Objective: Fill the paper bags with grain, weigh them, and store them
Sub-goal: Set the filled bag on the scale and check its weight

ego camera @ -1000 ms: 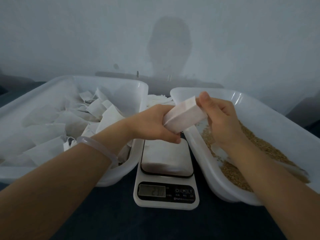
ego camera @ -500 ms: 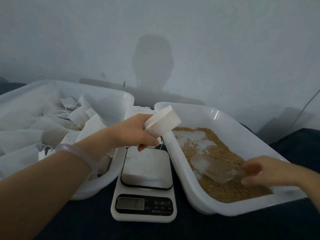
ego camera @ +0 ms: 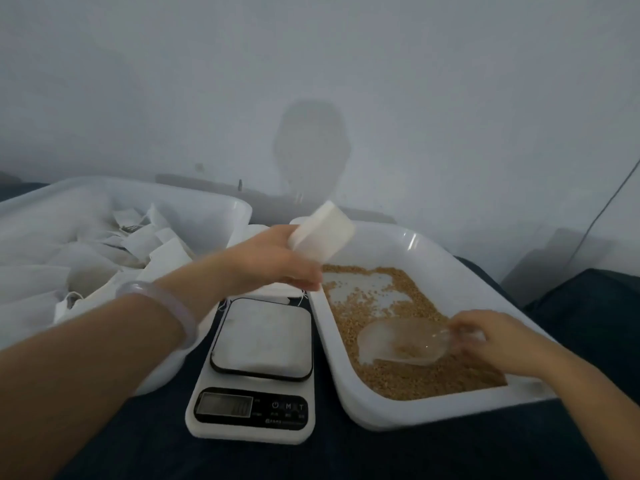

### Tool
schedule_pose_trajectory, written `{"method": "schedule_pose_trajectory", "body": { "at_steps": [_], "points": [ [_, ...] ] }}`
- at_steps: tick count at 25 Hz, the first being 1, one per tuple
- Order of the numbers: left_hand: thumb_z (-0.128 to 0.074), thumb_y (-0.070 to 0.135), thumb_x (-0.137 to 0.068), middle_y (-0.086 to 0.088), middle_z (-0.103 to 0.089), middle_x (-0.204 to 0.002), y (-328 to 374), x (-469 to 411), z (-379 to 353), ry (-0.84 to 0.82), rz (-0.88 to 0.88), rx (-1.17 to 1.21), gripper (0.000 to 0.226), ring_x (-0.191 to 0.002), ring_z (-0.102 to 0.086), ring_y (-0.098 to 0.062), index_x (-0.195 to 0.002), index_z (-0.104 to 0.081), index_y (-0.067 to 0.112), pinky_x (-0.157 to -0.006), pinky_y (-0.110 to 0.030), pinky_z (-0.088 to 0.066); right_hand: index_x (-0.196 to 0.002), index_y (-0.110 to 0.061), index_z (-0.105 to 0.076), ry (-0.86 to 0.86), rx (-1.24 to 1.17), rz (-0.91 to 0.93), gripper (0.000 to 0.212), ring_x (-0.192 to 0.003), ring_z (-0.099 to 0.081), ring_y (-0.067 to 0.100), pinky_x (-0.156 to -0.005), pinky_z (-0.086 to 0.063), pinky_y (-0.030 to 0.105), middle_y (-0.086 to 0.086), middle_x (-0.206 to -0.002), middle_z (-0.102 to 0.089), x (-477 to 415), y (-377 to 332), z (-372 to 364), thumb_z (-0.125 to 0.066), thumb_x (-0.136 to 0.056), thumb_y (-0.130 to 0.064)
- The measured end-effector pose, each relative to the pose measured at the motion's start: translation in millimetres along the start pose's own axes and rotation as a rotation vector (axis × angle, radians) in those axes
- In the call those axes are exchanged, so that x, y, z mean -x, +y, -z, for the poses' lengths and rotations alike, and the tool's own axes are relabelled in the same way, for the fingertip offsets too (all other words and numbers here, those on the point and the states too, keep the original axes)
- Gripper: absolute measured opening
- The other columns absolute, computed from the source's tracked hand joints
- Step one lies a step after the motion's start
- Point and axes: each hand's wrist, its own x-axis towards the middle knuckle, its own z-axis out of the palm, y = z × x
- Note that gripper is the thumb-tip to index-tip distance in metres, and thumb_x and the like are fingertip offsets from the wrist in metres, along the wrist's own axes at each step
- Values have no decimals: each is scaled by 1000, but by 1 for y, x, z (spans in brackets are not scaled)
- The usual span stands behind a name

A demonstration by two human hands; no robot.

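My left grip (ego camera: 273,261) clamps the bag (ego camera: 322,233); my right grip (ego camera: 491,337) clamps the scoop (ego camera: 398,341) in grain (ego camera: 408,382). The scale (ego camera: 252,375) below my left grip reads M, T.

White paper bag (ego camera: 320,233) open, tilted; tan grain (ego camera: 408,375) in right tub

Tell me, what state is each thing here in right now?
Paper bag: opened out, held up by the left hand.
Scoop: lying in the grain, handle gripped by the right hand.
Right tub: floor partly covered with grain, some patches bare.
Scale: platform bare, digits unreadable.
Left tub: piled with white bags.
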Motion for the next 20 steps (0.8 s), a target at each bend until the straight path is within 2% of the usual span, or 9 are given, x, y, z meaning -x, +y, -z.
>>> {"method": "schedule_pose_trajectory", "body": {
  "at_steps": [2, 4, 6, 8, 9, 11, 13, 16, 20],
  "points": [
    [-76, 4, -70, -2, -62, -96, 6, -11, -23, 91, -72, -109, 47, -80, -62, -7, -113, -59, 15, -64, -18, -53, -102, -50, -54, 68, -47, 49, 25, -107, -53, -3, -100, -41, 31, -27, -109, -57, 10, 5, 25, -66, -85, -36],
    [-70, 8, -75, -4, -62, -100, 3, -22, -42, 179, -91, -232, 48, -88, -62, -16, -120, -54, 17, -75, -31, -56, -101, -54, -55, 130, -126, 81, 26, -105, -53, -9, -99, -41, 32, -31, -106, -58, 23, 6, 53, -64, -83, -38],
    [-64, 12, -77, -4, -57, -90, -7, -28, -56, 224, -100, -402, 35, -82, -56, -19, -110, -52, 13, -91, -46, -48, -101, -59, -57, 208, -199, 103, 28, -105, -52, -10, -96, -42, 33, -34, -106, -59, 36, 7, 78, -62, -76, -47],
    [-62, 13, -77, 2, -46, -75, -18, -31, -65, 237, -128, -510, 23, -68, -44, -8, -92, -44, 15, -101, -49, -34, -100, -64, -60, 270, -242, 137, 33, -106, -54, -7, -93, -43, 33, -35, -104, -62, 43, 6, 93, -61, -70, -50],
    [-61, 14, -77, 4, -43, -71, -22, -30, -69, 237, -146, -534, 24, -64, -40, -6, -87, -39, 18, -102, -49, -31, -99, -65, -60, 282, -241, 152, 33, -106, -54, -6, -94, -42, 32, -37, -103, -62, 45, 4, 98, -62, -72, -46],
    [-61, 14, -78, 4, -41, -69, -25, -28, -73, 247, -165, -526, 28, -62, -38, -7, -82, -34, 22, -102, -49, -31, -97, -62, -61, 302, -181, 171, 34, -107, -56, -2, -97, -39, 31, -34, -103, -63, 43, -1, 103, -66, -80, -33],
    [-60, 14, -78, 4, -40, -68, -24, -27, -72, 250, -177, -530, 34, -64, -38, -11, -75, -29, 28, -103, -50, -30, -101, -56, -56, 329, -81, 178, 36, -109, -57, 7, -100, -39, 35, -24, -110, -62, 39, -10, 108, -67, -84, -26],
    [-60, 15, -78, 3, -40, -68, -26, -27, -71, 252, -178, -531, 36, -68, -38, -15, -73, -27, 28, -104, -51, -29, -109, -51, -53, 357, 128, 194, 31, -110, -56, 14, -106, -32, 43, -11, -113, -64, 29, -24, 117, -63, -86, -33],
    [-60, 16, -80, 2, -41, -71, -27, -29, -70, 222, -175, -571, 26, -81, -43, -25, -87, -34, 17, -105, -44, -28, -115, -52, -51, 359, 333, 199, 29, -109, -49, 11, -107, -14, 35, -16, -107, -59, 13, -41, 135, -56, -88, -42]
  ]
}}
